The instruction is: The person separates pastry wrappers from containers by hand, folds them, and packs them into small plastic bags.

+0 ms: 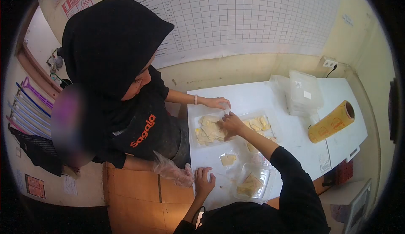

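My left hand (204, 183) rests at the near left table edge, fingers apart and holding nothing visible. My right hand (230, 125) reaches over a clear tray of pale, flat pieces (209, 131). Its fingers are bent together; what they hold is too small to make out. Just beyond it, a co-worker's bare hand (216, 103) is by the tray's far side. A second tray of pale pieces (258, 123) lies partly under my right forearm. Nearer me are a small clear packet with a pale piece (228, 160) and a clear box with more pieces (251, 185).
The co-worker (147, 124) stands left of the white table (295, 149), their plastic-gloved hand (179, 174) near my left hand. A yellow film roll (331, 121) and stacked clear containers (304, 92) are on the right. Wall sockets (330, 63) hold a black plug.
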Demonstrator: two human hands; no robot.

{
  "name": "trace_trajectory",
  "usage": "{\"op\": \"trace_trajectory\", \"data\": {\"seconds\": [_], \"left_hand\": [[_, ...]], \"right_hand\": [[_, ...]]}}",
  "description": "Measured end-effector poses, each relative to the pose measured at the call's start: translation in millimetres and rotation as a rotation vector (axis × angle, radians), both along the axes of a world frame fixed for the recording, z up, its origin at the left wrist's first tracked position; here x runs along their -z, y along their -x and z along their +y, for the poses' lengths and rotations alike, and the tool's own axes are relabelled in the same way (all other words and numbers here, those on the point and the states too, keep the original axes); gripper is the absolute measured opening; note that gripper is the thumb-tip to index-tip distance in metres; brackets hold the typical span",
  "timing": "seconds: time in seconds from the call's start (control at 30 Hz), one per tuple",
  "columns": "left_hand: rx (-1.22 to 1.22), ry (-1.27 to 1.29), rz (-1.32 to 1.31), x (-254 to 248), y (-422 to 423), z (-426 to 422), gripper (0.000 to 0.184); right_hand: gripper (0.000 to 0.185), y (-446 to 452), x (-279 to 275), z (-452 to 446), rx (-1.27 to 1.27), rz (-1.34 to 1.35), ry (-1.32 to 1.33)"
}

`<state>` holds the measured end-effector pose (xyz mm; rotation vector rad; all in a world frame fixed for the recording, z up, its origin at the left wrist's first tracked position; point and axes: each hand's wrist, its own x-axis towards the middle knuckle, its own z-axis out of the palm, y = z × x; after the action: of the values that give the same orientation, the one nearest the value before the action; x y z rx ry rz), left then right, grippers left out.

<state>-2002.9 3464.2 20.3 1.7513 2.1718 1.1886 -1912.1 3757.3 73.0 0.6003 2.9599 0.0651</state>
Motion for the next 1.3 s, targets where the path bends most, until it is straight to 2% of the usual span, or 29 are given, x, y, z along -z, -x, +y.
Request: {"op": "trace_trajectory", "data": {"seconds": [0.1, 0.2, 0.27, 0.3, 0.37, 0.4, 0.43, 0.5, 0.63, 0.7, 0.9, 1.0, 1.07, 1.3], "left_hand": [[0.0, 0.009, -0.008, -2, -1, -1, 0.025], [-0.006, 0.016, -0.019, -1, 0, 0, 0.025], [-0.011, 0.019, -0.028, -1, -1, -1, 0.025], [-0.014, 0.02, -0.025, -2, -1, -1, 0.025], [-0.015, 0.017, -0.017, -1, -1, 0, 0.024], [-0.003, 0.013, -0.025, 2, 0, -1, 0.025], [0.007, 0.011, -0.031, 2, 1, -1, 0.025], [-0.005, 0.012, -0.037, 2, 0, -1, 0.025], [-0.016, 0.049, -0.111, -9, -3, 0, 0.026], [-0.013, 0.044, -0.102, -6, -3, -1, 0.026], [-0.014, 0.027, -0.098, -3, -2, 0, 0.026], [-0.017, 0.033, -0.069, -1, -1, 0, 0.027], [-0.017, 0.048, -0.065, -1, -1, 0, 0.027], [-0.012, 0.036, -0.031, 1, -1, 0, 0.027]], "right_hand": [[0.08, 2, -4, 3, 0.012, -0.058, 0.042], [0.071, 10, -10, 15, 0.021, -0.15, 0.14], [0.056, 21, 2, 28, 0.213, -0.019, 0.351], [0.056, 26, 5, 29, 0.211, -0.019, 0.348], [0.046, 37, 11, 26, 0.17, 0.31, 0.288], [0.048, 44, 33, 34, 0.015, 0.329, 0.179], [0.048, 47, 31, 36, 0.011, 0.336, 0.177], [0.047, 55, 25, 37, 0.039, 0.196, 0.366], [0.051, 62, 5, 45, -0.08, 0.053, 0.331], [0.05, 73, 2, 37, -0.063, -0.097, 0.193], [0.041, 89, 1, 28, -0.126, -0.175, 0.142], [0.044, 93, 10, 34, -0.216, -0.16, 0.124], [0.044, 99, 27, 39, -0.212, -0.166, 0.119], [0.038, 99, 19, 35, -0.203, -0.135, 0.112]]}}
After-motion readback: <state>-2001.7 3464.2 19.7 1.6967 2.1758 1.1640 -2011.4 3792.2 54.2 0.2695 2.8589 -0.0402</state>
